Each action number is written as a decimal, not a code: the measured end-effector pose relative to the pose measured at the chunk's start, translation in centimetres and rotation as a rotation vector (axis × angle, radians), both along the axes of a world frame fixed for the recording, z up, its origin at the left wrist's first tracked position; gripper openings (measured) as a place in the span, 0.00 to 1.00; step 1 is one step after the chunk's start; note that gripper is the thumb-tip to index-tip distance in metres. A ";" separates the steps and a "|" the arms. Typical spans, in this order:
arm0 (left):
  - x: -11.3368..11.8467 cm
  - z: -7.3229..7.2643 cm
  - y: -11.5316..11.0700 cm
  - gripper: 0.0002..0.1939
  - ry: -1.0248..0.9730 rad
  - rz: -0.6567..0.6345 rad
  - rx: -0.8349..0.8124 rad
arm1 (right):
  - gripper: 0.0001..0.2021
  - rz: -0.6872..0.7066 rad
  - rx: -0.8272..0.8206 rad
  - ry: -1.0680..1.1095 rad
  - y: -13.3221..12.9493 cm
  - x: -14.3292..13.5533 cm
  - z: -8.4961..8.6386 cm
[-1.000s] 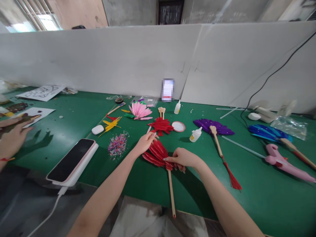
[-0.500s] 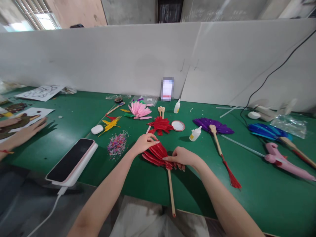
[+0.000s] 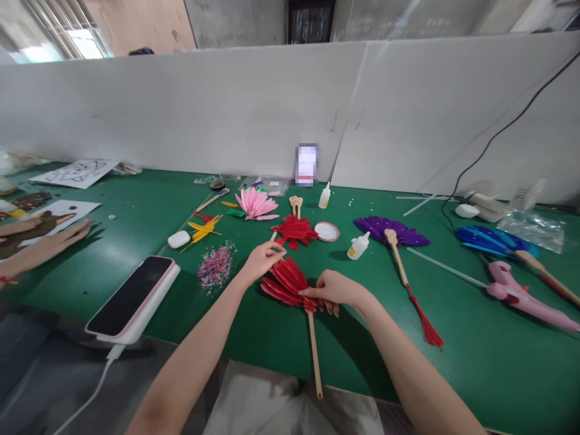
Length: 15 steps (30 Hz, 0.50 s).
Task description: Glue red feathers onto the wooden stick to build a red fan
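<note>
A red feather fan (image 3: pixel 290 283) with a wooden handle lies near the table's front edge, its handle pointing toward me. My right hand (image 3: pixel 333 289) pinches the fan's base where the feathers meet the handle. Just above the fan's left feathers is my left hand (image 3: pixel 267 258), its fingertips pressed together; what they hold, if anything, is too small to tell. Beyond the hands lies a pile of red feathers (image 3: pixel 295 231), beside a small round dish (image 3: pixel 327 231). A glue bottle (image 3: pixel 359 246) leans to the right of them.
Pink feathers (image 3: pixel 256 202), yellow feathers (image 3: pixel 203 231), sequins (image 3: pixel 215 266) and a phone (image 3: pixel 133 296) lie left. On the right are a purple fan (image 3: pixel 392 231), a blue fan (image 3: pixel 493 241) and a pink glue gun (image 3: pixel 525 299). Another person's hand (image 3: pixel 67 237) rests far left.
My left hand has moved slightly left and up, off the tips of the fan's feathers. My right hand stays at the fan's base. The other person's hand has shifted slightly.
</note>
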State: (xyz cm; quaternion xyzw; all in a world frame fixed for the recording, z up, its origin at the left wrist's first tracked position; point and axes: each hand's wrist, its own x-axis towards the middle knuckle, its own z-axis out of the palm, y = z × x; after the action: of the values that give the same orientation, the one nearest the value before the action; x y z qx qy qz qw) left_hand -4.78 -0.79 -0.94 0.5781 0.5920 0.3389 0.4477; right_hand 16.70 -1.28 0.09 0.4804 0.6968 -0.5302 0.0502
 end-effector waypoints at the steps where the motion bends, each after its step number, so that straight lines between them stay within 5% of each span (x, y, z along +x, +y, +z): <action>1: 0.0 0.0 -0.1 0.15 0.019 -0.009 -0.008 | 0.28 0.002 -0.004 0.001 0.0 0.0 0.0; 15: -0.6 1.2 -0.4 0.19 -0.076 -0.165 -0.158 | 0.28 -0.003 -0.006 -0.009 -0.1 0.0 0.1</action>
State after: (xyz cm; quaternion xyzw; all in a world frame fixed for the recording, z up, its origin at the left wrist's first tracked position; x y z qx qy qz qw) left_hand -5.41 -1.20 0.24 0.5747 0.5498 0.2746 0.5404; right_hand 16.67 -1.37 0.23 0.4837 0.6941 -0.5304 0.0538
